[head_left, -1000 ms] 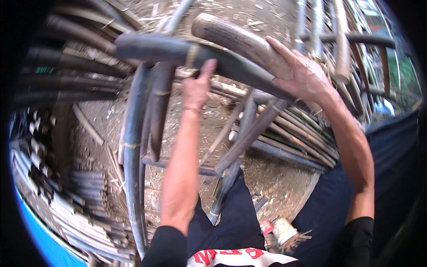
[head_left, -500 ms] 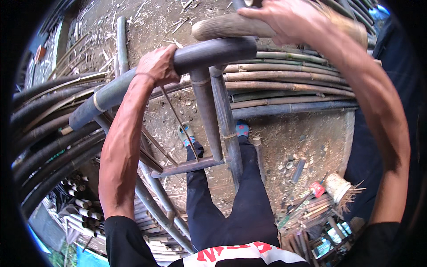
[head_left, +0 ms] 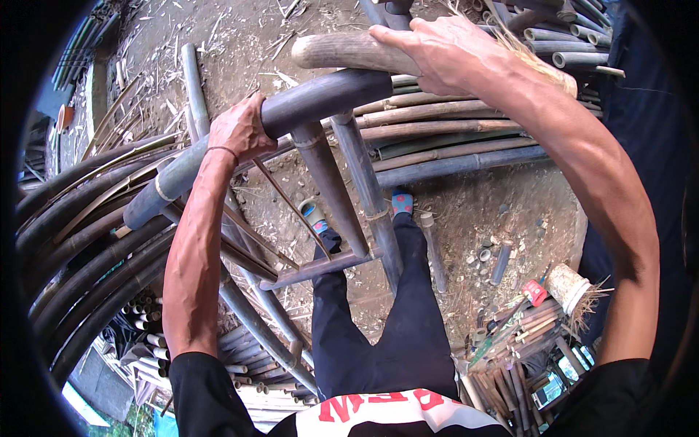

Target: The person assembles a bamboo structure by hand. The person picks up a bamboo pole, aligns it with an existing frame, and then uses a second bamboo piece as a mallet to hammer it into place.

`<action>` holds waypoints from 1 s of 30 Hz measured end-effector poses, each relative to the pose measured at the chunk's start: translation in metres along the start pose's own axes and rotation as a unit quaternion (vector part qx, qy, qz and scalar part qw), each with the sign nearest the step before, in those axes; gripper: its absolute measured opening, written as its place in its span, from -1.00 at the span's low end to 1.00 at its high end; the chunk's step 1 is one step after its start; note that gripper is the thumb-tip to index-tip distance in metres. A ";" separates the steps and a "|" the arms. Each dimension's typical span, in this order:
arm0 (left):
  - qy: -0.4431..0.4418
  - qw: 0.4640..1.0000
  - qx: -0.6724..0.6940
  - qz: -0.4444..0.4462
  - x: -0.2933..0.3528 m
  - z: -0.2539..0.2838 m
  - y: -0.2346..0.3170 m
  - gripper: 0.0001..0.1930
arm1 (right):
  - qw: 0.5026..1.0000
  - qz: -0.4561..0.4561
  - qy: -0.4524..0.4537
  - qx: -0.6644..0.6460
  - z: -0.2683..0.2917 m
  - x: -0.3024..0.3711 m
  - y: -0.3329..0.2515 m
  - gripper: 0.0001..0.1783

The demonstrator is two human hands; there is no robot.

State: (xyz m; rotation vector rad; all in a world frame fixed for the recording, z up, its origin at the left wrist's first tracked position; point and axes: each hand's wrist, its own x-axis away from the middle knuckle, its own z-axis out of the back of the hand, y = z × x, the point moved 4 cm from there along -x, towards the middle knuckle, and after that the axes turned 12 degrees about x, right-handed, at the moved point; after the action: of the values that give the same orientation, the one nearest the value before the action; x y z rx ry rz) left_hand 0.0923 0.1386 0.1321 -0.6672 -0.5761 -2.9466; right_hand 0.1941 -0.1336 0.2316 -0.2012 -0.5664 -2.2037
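— Bamboo, all of it. What have you got hold of?

— Your left hand (head_left: 240, 131) is clenched round the thick dark grey bamboo top rail (head_left: 306, 102) of a frame, at about ten o'clock from picture centre. Your right hand (head_left: 437, 54) lies over the paler, tan bamboo pole (head_left: 342, 51) at twelve o'clock, fingers curled down on it; how tightly, I cannot tell.

— How will the frame handle?

— I judge it stiff and fairly heavy: thick culms, rigid joints. The skin looks smooth, so it may slip in a sweaty palm. Grip near the joints, where the two uprights (head_left: 357, 189) meet the rail; there it should twist least. The thin diagonal brace (head_left: 287, 200) looks too slight to lift by.

— Count them for me.

— One top rail, two uprights under it, one low crossbar (head_left: 320, 266) tying them at six o'clock of the rail, one thin brace. One tan pole under your right hand. Two feet (head_left: 397, 202) on the dirt ground (head_left: 480, 211) beyond the frame. Stacked poles (head_left: 451, 138) at one to two o'clock: at least five show, more are hidden.
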 end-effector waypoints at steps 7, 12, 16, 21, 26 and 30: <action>-0.030 0.999 0.013 0.008 -0.002 -0.005 0.005 -0.32 | 0.948 -0.063 -0.046 -0.308 -0.010 -0.006 -0.028 -0.06; -0.062 0.997 -0.008 0.035 0.001 0.004 0.004 -0.30 | 0.886 -0.055 -0.071 -0.454 -0.007 0.008 -0.043 0.05; -0.079 0.996 0.018 0.031 -0.007 0.002 0.007 -0.31 | 0.851 -0.129 -0.088 -0.502 -0.037 0.022 -0.066 0.07; -0.064 0.997 0.009 -0.039 -0.022 -0.010 -0.016 -0.08 | 0.717 -0.185 0.127 -0.660 -0.058 0.041 -0.094 0.12; -0.060 0.987 0.080 -0.128 -0.052 -0.022 0.100 -0.04 | 0.525 -0.343 0.235 -0.743 -0.128 0.161 -0.183 -0.09; -0.127 0.991 0.043 -0.029 -0.074 -0.019 0.120 -0.10 | 0.295 -0.466 0.020 -0.834 -0.188 0.247 -0.216 -0.09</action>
State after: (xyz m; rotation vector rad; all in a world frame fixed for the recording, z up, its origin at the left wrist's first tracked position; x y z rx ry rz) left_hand 0.1689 0.0192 0.1259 -1.0417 -0.7504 -2.8890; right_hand -0.1211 -0.2721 0.0749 -1.0189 2.6165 -2.6406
